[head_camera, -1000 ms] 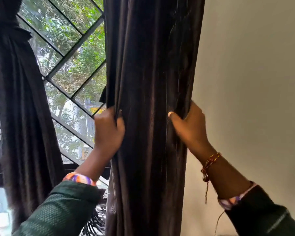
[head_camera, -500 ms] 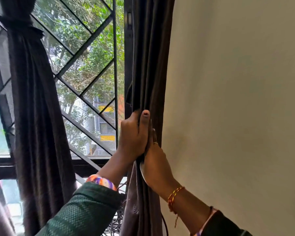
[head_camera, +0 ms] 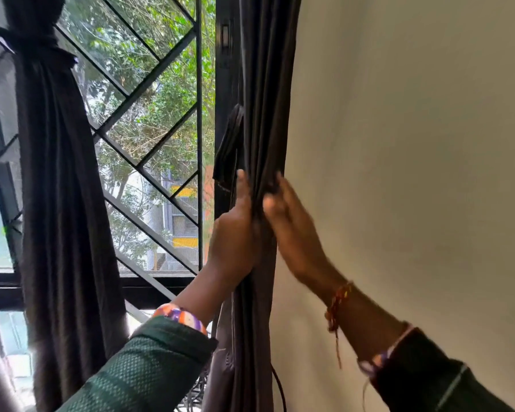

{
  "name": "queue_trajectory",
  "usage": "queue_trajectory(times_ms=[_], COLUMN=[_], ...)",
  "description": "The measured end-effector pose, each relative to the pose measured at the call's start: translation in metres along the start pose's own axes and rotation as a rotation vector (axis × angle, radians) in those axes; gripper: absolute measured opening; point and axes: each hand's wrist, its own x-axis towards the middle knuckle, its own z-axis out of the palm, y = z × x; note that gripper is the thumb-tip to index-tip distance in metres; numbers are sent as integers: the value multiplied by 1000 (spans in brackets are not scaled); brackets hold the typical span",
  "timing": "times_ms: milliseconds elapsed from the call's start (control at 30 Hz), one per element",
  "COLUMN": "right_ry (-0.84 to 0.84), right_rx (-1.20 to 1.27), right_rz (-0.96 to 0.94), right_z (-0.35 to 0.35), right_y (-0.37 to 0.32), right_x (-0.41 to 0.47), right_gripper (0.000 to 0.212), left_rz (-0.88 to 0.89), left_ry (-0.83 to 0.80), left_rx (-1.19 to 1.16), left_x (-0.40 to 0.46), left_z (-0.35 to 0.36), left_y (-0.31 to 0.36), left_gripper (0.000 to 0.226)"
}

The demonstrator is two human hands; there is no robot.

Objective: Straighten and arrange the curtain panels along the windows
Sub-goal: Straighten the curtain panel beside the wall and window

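A dark brown curtain panel (head_camera: 265, 84) hangs gathered into a narrow bunch between the window frame and the wall. My left hand (head_camera: 235, 233) is closed around the bunch's left side, thumb pointing up. My right hand (head_camera: 292, 230), blurred, lies against the bunch's right edge with its fingers stretched out straight. A short dark strap (head_camera: 229, 150) dangles from the panel just above my left thumb. A second dark curtain panel (head_camera: 63, 203) hangs at the left, cinched near the top by a tie (head_camera: 42, 46).
Between the two panels is a window with a black diagonal grille (head_camera: 149, 84), trees and a building outside. A plain cream wall (head_camera: 399, 173) fills the right side. A thin black cable (head_camera: 280, 388) hangs below the gathered panel.
The wide right panel has been squeezed into a narrow bunch against the wall. My hands came together on it, and my right hand's fingers have since straightened out along its edge.
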Motion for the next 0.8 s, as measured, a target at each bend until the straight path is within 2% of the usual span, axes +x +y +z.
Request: queue_trajectory(times_ms=[67, 133, 267, 300, 400, 467, 633, 800], right_ry=[128, 229, 282, 275, 273, 264, 233, 208], right_rx=[-54, -169, -330, -351, -342, -305, -224, -189], right_rz=[2, 7, 40, 55, 86, 92, 112, 131], right_z=[-2, -6, -22, -26, -37, -40, -35, -33], right_y=[-26, -47, -56, -53, -47, -46, -50, -54], right_x=[29, 53, 75, 76, 79, 81, 78, 75], right_gripper=[80, 81, 40, 35, 36, 38, 35, 35], left_rz=[15, 77, 186, 168, 42, -28, -139, -274], left_ry=[-59, -100, -196, -172, 102, 204, 144, 135], left_rx=[115, 236, 359, 336, 56, -15, 97, 219], left_x=[3, 4, 12, 17, 35, 53, 94, 113], left_z=[9, 17, 6, -4, -30, -36, -38, -47], left_y=[3, 9, 22, 23, 25, 20, 6, -1], left_gripper=[57, 50, 59, 58, 42, 29, 17, 29])
